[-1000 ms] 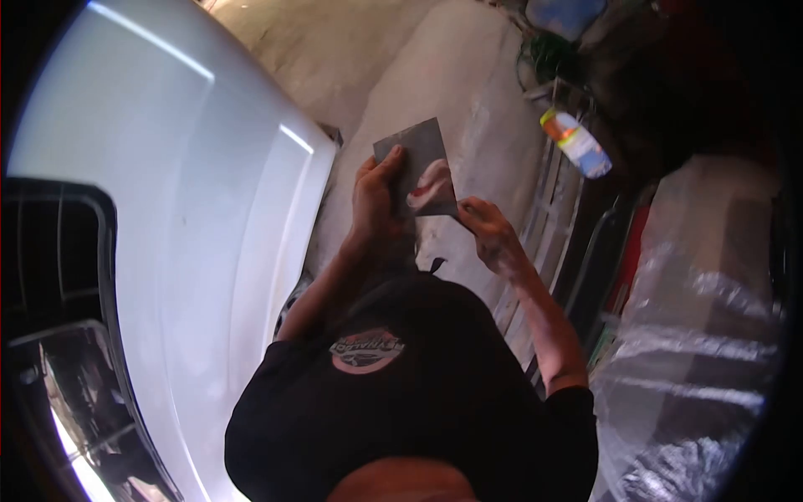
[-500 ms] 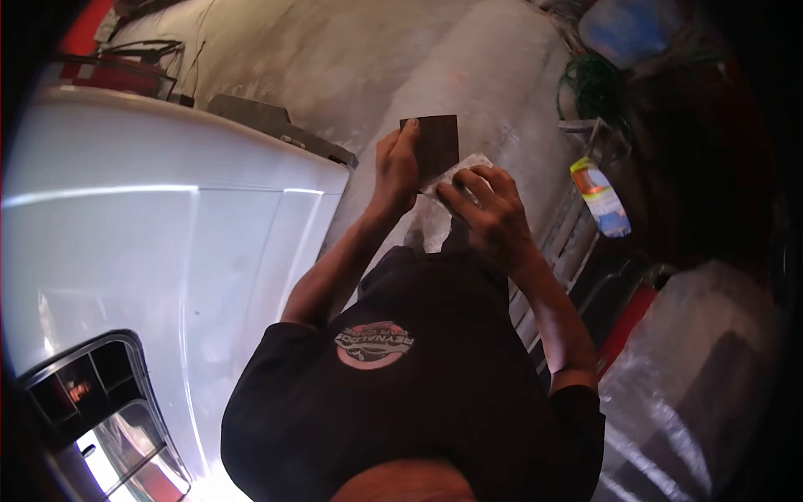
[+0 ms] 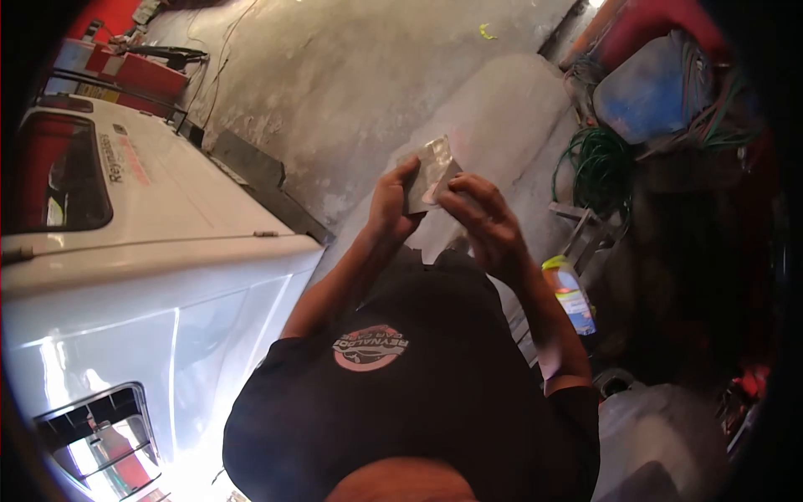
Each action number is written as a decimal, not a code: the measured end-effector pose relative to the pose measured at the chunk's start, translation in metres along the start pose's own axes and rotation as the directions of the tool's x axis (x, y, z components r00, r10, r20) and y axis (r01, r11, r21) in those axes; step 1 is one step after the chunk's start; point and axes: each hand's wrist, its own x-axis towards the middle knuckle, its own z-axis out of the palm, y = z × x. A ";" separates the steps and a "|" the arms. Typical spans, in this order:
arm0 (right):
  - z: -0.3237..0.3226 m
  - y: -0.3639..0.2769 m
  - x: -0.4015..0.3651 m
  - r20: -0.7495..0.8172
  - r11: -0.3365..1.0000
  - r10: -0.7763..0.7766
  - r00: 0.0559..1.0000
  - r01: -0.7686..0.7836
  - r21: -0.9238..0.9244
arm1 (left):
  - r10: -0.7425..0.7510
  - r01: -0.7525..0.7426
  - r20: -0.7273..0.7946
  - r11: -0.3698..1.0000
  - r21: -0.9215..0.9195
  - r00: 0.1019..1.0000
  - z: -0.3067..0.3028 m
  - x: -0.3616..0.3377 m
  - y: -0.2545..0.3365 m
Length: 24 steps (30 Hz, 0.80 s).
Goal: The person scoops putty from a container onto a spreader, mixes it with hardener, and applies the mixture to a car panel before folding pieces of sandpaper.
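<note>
A pale, mottled flat block (image 3: 435,164) is between my two hands above my lap, its worn face turned up. Dark sandpaper (image 3: 452,177) shows along its right side, and most of that sheet is hidden. My left hand (image 3: 390,201) grips the left side, thumb on top and fingers underneath. From the right, my right hand (image 3: 487,219) closes its bent fingers on the sandpaper's edge by the block.
A white vehicle (image 3: 184,226) with windows stands close on my left. To the right are a coiled green hose (image 3: 595,167), a blue container (image 3: 648,96) and a labelled bottle (image 3: 573,301). Plastic sheeting (image 3: 661,435) lies lower right; concrete floor (image 3: 335,75) stretches ahead.
The pale block has come from my right hand onto the sandpaper, between both hands. The sandpaper, earlier spread upright in my left hand, is now mostly covered. The view has shifted.
</note>
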 end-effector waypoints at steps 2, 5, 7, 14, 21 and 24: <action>-0.004 0.038 0.001 0.042 0.976 0.082 0.996 -0.072 -0.204 | -0.056 0.058 0.021 0.996 -0.072 0.998 0.017 0.029 -0.002; -0.030 0.109 0.002 0.171 0.944 0.205 0.964 -0.149 -0.293 | -0.090 0.090 -0.001 0.996 0.019 0.996 0.035 0.074 0.006; -0.036 0.157 -0.008 0.292 0.922 0.277 0.915 -0.166 -0.350 | 0.033 -0.035 0.143 0.999 0.011 0.989 0.044 0.110 0.017; -0.049 0.250 0.146 0.087 0.887 0.125 0.988 -0.072 -0.456 | 0.169 -0.296 0.261 0.745 0.598 0.950 0.053 0.264 0.062; -0.027 0.359 0.214 0.198 0.875 0.166 0.966 -0.052 -0.481 | 0.293 -0.315 0.120 0.838 0.446 0.949 0.111 0.405 0.107; -0.041 0.414 0.231 0.191 0.868 0.173 0.966 -0.059 -0.492 | 0.292 -0.305 0.101 0.838 0.453 0.951 0.122 0.476 0.120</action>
